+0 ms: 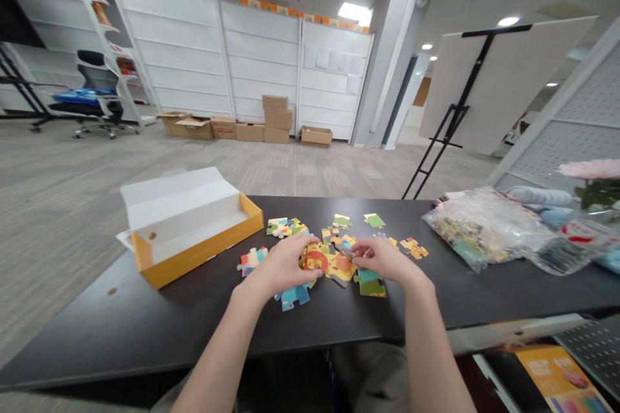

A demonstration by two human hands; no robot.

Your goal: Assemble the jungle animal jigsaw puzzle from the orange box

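Jigsaw puzzle pieces lie scattered over the black table. My left hand (pixel 285 263) curves around the left side of a joined yellow and orange section (pixel 334 263) with an animal picture, thumb and fingers gripping its edges. At the section's upper right, my right hand (pixel 382 258) is closed in a pinch at a puzzle piece, mostly hidden by the fingers. Just below that hand lies a green and teal piece (pixel 372 286). Blue pieces (pixel 294 297) sit below my left hand, and a red and blue piece (pixel 252 261) lies left of it.
An open yellow box (pixel 203 250) with a white inside stands at the left. Farther back are green pieces (pixel 341 221) and, to the right, an orange piece (pixel 414 248). Clear plastic bags (pixel 489 222) fill the table's right side, near pink flowers (pixel 591 170).
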